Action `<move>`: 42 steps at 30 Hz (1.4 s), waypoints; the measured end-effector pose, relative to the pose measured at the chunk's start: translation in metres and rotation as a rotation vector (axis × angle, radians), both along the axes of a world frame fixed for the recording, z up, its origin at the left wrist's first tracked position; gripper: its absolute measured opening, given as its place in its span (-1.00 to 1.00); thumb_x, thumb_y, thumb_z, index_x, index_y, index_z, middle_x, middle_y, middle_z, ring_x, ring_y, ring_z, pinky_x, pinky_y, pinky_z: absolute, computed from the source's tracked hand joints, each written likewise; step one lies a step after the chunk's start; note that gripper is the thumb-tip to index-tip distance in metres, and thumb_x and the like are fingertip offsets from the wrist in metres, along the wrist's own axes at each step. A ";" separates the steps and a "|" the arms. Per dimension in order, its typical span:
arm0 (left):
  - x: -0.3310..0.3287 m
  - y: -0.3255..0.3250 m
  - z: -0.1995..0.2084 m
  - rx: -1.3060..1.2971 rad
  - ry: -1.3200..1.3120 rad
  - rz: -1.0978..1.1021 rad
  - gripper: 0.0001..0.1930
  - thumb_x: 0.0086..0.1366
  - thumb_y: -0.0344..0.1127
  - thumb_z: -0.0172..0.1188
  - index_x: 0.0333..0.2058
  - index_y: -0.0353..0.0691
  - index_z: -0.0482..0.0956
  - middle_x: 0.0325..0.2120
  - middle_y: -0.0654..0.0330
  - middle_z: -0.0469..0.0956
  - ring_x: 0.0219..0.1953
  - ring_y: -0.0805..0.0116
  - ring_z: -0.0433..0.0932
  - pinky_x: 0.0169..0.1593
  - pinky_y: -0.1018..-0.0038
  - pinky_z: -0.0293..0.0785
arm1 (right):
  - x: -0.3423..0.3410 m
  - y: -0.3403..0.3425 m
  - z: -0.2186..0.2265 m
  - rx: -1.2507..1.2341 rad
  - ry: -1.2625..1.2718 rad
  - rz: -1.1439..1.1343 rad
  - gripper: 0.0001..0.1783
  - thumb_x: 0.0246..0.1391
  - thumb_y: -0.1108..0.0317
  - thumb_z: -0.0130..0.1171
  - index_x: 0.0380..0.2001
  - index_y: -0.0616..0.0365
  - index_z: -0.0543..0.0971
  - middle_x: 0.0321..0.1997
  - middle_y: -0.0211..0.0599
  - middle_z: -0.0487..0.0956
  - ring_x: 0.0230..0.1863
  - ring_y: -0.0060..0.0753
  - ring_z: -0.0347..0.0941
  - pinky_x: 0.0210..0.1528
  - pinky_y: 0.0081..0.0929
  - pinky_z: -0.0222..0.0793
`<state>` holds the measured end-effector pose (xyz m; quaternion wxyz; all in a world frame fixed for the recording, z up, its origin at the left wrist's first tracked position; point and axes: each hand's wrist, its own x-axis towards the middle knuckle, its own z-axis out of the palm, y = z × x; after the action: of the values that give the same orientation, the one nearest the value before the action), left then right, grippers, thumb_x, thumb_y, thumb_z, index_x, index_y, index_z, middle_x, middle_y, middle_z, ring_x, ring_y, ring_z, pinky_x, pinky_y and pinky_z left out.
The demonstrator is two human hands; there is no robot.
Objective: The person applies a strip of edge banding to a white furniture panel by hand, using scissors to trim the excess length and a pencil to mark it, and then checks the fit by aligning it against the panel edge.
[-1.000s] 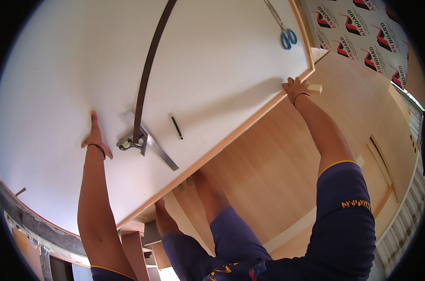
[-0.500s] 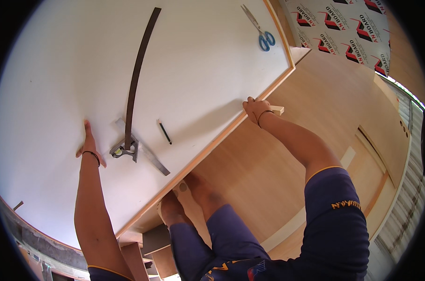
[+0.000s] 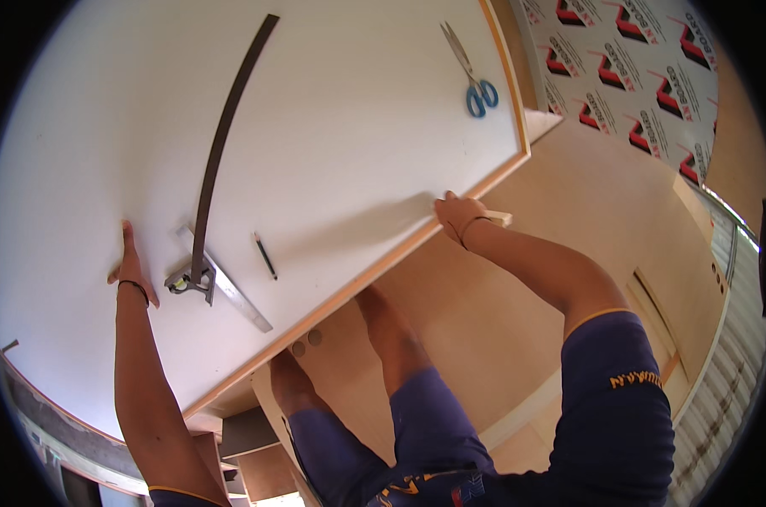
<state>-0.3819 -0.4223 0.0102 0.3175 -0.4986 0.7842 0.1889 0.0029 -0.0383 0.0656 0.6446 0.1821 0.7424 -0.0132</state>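
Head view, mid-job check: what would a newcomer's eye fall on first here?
A large white board dominates, with a long dark strip running down it to a metal combination square. Blue-handled scissors stand out toward the upper right. The left hand is spread on the board left of the square, and the right hand is at its near edge.

The left hand (image 3: 133, 269) is spread on the white desk (image 3: 340, 93). Beside it, a combination square (image 3: 239, 302) slants toward the near edge, one end of a curved dark strip (image 3: 222, 131) at its head. A pencil (image 3: 265, 256) lies between the square and the right hand (image 3: 459, 211), which rests on the near edge, a pale wood piece (image 3: 500, 218) jutting out beside it. Blue-handled scissors (image 3: 472, 78) lie near the right edge.
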 end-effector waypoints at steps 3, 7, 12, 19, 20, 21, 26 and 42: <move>0.010 -0.003 -0.008 -0.013 -0.004 -0.026 0.59 -0.48 0.64 0.14 0.13 -0.13 -0.85 0.34 0.18 -0.33 0.33 -0.14 -0.33 0.13 -0.37 -0.51 | 0.029 0.053 -0.016 0.098 0.006 -0.042 -0.62 0.02 0.37 0.04 -0.03 0.08 0.38 0.06 -0.20 0.32 -0.02 -0.01 0.44 -0.22 0.23 0.41; 0.005 0.007 0.005 0.089 -0.009 -0.032 0.58 -0.48 0.65 0.13 0.10 -0.12 -0.91 0.34 0.18 -0.35 0.33 -0.12 -0.36 0.12 -0.37 -0.54 | 0.042 0.108 -0.005 -0.013 0.158 -0.033 -0.75 0.09 0.38 -0.15 -0.18 0.23 0.39 -0.09 0.03 0.39 -0.18 0.08 0.47 -0.18 -0.11 0.45; 0.011 0.001 0.001 0.094 0.000 -0.035 0.57 -0.46 0.65 0.11 0.12 -0.11 -0.88 0.34 0.18 -0.31 0.33 -0.11 -0.39 0.11 -0.37 -0.56 | 0.036 0.128 0.004 -0.033 0.130 0.022 -0.78 0.09 0.43 -0.21 -0.23 0.30 0.34 -0.14 0.13 0.39 -0.24 0.11 0.48 -0.18 -0.17 0.44; 0.009 0.001 0.003 0.086 0.006 -0.042 0.55 -0.44 0.62 0.16 0.20 -0.18 -0.70 0.34 0.14 -0.33 0.33 -0.12 -0.37 0.10 -0.40 -0.53 | 0.042 0.164 0.000 0.016 0.084 0.059 -0.73 0.10 0.43 -0.20 -0.15 0.26 0.36 -0.09 0.09 0.40 -0.14 0.11 0.45 -0.08 -0.17 0.40; 0.000 -0.004 0.003 0.112 -0.014 -0.036 0.54 -0.44 0.61 0.16 0.21 -0.19 -0.68 0.33 0.12 -0.33 0.33 -0.13 -0.36 0.10 -0.40 -0.53 | 0.041 0.167 -0.002 0.027 0.084 0.066 -0.73 0.10 0.43 -0.20 -0.14 0.25 0.36 -0.08 0.09 0.40 -0.13 0.11 0.45 -0.07 -0.16 0.40; -0.005 -0.007 0.003 0.139 -0.033 -0.029 0.54 -0.43 0.61 0.17 0.21 -0.21 -0.67 0.33 0.11 -0.33 0.33 -0.13 -0.35 0.10 -0.40 -0.53 | 0.042 0.173 -0.003 0.037 0.085 0.072 -0.72 0.10 0.44 -0.20 -0.13 0.25 0.36 -0.07 0.09 0.40 -0.12 0.11 0.45 -0.07 -0.15 0.39; 0.011 0.005 0.007 0.141 -0.012 -0.085 0.52 -0.41 0.63 0.13 0.21 -0.22 -0.66 0.33 0.09 -0.32 0.33 -0.14 -0.34 0.09 -0.42 -0.54 | 0.053 0.192 -0.006 0.159 0.079 -0.025 -0.69 0.15 0.26 -0.18 -0.12 0.19 0.38 -0.02 0.15 0.40 -0.07 0.14 0.42 -0.04 -0.11 0.36; 0.007 0.000 0.002 0.147 -0.055 -0.092 0.55 -0.46 0.69 0.05 0.19 -0.17 -0.74 0.34 0.16 -0.35 0.33 -0.14 -0.33 0.09 -0.41 -0.52 | 0.074 0.214 -0.014 0.075 0.258 0.120 -0.64 0.22 0.17 -0.32 -0.24 0.25 0.35 -0.27 0.17 0.50 -0.23 0.20 0.46 -0.15 -0.09 0.39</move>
<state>-0.3744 -0.4224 0.0119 0.3831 -0.4422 0.7813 0.2174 0.0767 0.1755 0.0520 0.5361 0.1584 0.8286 0.0298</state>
